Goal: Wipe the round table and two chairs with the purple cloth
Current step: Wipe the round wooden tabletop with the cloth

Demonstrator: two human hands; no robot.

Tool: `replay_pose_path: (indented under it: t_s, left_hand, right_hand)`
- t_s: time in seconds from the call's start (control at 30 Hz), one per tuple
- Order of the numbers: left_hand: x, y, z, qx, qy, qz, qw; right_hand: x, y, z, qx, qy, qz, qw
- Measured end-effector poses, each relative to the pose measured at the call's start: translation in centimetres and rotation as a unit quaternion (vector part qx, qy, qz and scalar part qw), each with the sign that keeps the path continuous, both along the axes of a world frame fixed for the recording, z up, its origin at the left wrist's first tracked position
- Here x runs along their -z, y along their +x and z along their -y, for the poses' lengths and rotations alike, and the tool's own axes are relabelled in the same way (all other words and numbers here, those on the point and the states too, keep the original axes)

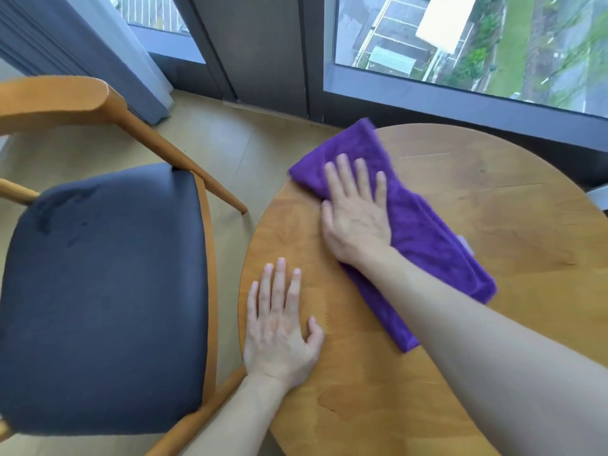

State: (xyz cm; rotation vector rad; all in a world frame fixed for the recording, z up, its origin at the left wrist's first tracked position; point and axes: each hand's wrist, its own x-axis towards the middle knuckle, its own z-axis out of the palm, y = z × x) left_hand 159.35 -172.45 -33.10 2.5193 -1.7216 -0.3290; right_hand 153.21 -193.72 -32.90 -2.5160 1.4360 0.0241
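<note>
The right hand [356, 212] lies palm down on the folded purple plush cloth [424, 235], its fingers straight and slightly spread, pressing the fabric flat rather than curling round it. The cloth stretches as a long band across the left part of the round, honey-coloured wooden table [513, 225], its far corner hanging just past the table's far-left edge and its near end lying well in from the near edge, partly under the right forearm. The left hand [279, 327] rests flat on bare wood close to the table's left edge, fingers straight and a little apart, thumb out to the side, holding nothing and apart from the cloth. The tabletop shows wood grain and some darker patches on its right side. Just beside the table's left edge stands a wooden chair with a dark blue padded seat [105, 291] and a curved backrest; its frame sits close to the table edge near the left wrist. The floor [210, 143] is pale wood. Beyond the table's far edge run dark-framed floor-to-ceiling windows [460, 44] looking down on a car park and greenery, with a grey curtain [82, 44] hanging at the far left.
</note>
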Motion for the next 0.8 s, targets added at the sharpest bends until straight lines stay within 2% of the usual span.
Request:
replay_pose_path:
  t_s: [0.1,0.17,0.2,0.33,0.4,0.5,0.57,0.67,0.8]
  left_hand:
    - [0.4,-0.8,2.1,-0.039,-0.029,0.001,0.999]
    - [0.5,-1.4,4.5,-0.058,-0.059,-0.010,0.997]
    - [0.4,-1.8,5.7,-0.048,-0.072,-0.019,0.996]
    - [0.3,-3.9,9.6,0.054,-0.056,-0.038,0.996]
    - [0.5,-4.2,10.6,0.045,-0.037,-0.036,0.998]
    - [0.8,-4.1,10.5,0.034,-0.016,-0.028,0.999]
    - [0.8,-4.2,10.6,0.035,-0.008,-0.021,0.999]
    - [0.8,-4.4,10.7,0.029,0.002,-0.008,1.000]
    - [0.7,-4.3,10.7,0.032,0.001,0.004,0.999]
  right_hand:
    - [-0.3,-1.8,-2.0,-0.210,0.004,0.004,0.978]
    - [-0.2,-4.1,-1.9,-0.282,0.014,0.003,0.959]
    - [-0.2,-5.3,-1.6,-0.288,0.017,0.004,0.958]
    - [-0.3,-10.7,1.5,-0.167,0.000,0.003,0.986]
    - [-0.1,-11.8,4.0,-0.078,-0.008,-0.012,0.997]
    - [0.5,-9.0,6.8,0.063,0.001,-0.011,0.998]
    - [0.6,-6.1,7.2,0.087,0.006,-0.004,0.996]
    - [-0.1,-3.8,5.3,-0.038,0.015,0.014,0.999]
    - [-0.7,-7.0,4.1,-0.215,0.039,0.027,0.975]
